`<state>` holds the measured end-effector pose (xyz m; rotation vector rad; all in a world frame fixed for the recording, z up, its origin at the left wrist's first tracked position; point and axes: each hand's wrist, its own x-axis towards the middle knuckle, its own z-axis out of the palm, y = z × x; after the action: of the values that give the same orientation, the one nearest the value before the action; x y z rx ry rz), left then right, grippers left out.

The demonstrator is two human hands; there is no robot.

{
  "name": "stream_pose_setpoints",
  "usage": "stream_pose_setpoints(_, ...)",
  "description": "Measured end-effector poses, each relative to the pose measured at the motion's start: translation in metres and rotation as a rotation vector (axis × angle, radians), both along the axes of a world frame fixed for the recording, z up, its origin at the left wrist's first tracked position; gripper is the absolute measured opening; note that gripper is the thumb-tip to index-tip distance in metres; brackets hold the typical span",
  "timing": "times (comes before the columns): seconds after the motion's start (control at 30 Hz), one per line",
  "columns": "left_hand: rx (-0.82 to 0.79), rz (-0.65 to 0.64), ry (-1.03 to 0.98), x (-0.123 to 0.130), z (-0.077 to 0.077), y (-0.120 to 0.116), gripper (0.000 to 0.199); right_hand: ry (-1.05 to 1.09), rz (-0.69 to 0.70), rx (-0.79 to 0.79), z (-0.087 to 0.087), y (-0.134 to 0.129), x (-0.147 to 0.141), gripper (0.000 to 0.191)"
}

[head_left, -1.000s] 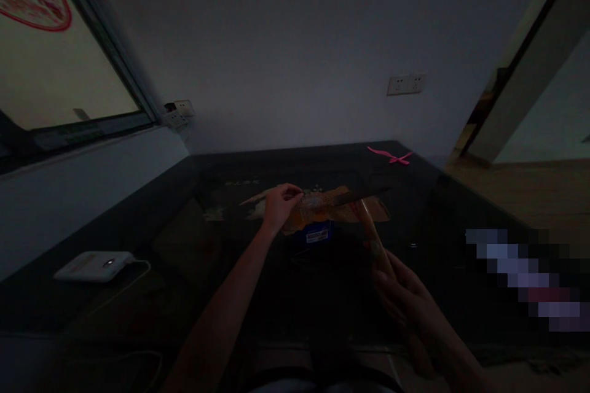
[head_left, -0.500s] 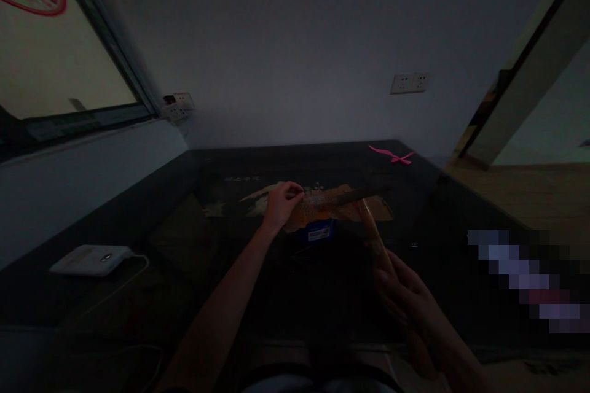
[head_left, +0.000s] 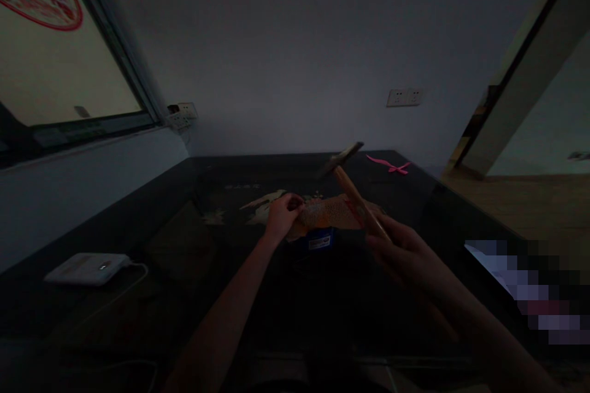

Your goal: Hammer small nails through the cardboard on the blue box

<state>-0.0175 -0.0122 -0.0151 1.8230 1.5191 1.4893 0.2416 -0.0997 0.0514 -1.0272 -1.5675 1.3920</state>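
My right hand [head_left: 401, 244] is wrapped round the wooden handle of a hammer [head_left: 351, 189], whose dark metal head is raised and a little blurred. Below the hammer lies a worn, speckled brown board [head_left: 329, 214] with ragged edges. Part of a blue box [head_left: 320, 239] with a white label shows under the board's front edge. At the board's left end, my left hand [head_left: 281, 215] has thumb and fingers pinched together on top. Whatever sits between those fingertips is too small and dark to make out.
On the dark table [head_left: 276, 307], a white power bank [head_left: 87, 268] with a cable lies at the left. A pink ribbon [head_left: 391, 166] rests at the back right. Pale scraps [head_left: 260, 202] are beside the board. Wall sockets [head_left: 403, 97] sit behind; a blurred-out item lies right.
The hammer has gone up and back from the board, its head lifting off the board's right part. My left hand keeps its pinch at the board's left end.
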Motion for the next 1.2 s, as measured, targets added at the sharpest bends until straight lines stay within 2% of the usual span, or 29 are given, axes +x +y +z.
stream_pose_setpoints(0.13, -0.02, 0.006, -0.041, 0.001, -0.001, 0.001, 0.007, -0.093, 0.076, 0.093, 0.035, 0.007, -0.011, 0.053)
stream_pose_setpoints(0.23, -0.049, 0.002, -0.062, 0.004, 0.001, 0.0, 0.005, -0.136, 0.125, 0.133, 0.044, 0.014, -0.017, 0.048)
stream_pose_setpoints(0.37, -0.051, 0.036, -0.047, 0.006, 0.006, -0.003, 0.007, -0.175, 0.164, 0.191, 0.04, 0.02, -0.022, 0.032)
stream_pose_setpoints(0.5, -0.046, 0.046, -0.026, 0.005, 0.005, -0.004, 0.009, -0.245, 0.159, 0.116, 0.037, 0.018, -0.024, 0.034)
stream_pose_setpoints(0.67, -0.037, 0.04, -0.083, 0.003, 0.0, -0.001, 0.031, -0.259, 0.193, 0.095, 0.03, 0.022, -0.027, 0.038)
stream_pose_setpoints(0.77, -0.056, 0.041, -0.091, 0.004, 0.001, -0.003, 0.039, -0.242, 0.201, 0.104, 0.024, 0.026, -0.028, 0.032)
stream_pose_setpoints(0.93, -0.056, 0.043, -0.105, 0.005, 0.003, -0.004, 0.039, -0.206, 0.208, 0.089, 0.03, 0.023, -0.028, 0.026)
stream_pose_setpoints(1.03, -0.049, 0.046, -0.103, 0.003, 0.002, -0.003, 0.038, -0.265, 0.194, 0.086, 0.034, 0.02, -0.03, 0.03)
stream_pose_setpoints(1.2, -0.06, 0.044, -0.07, 0.003, 0.002, -0.003, 0.034, -0.382, 0.222, 0.008, 0.029, 0.022, -0.033, 0.03)
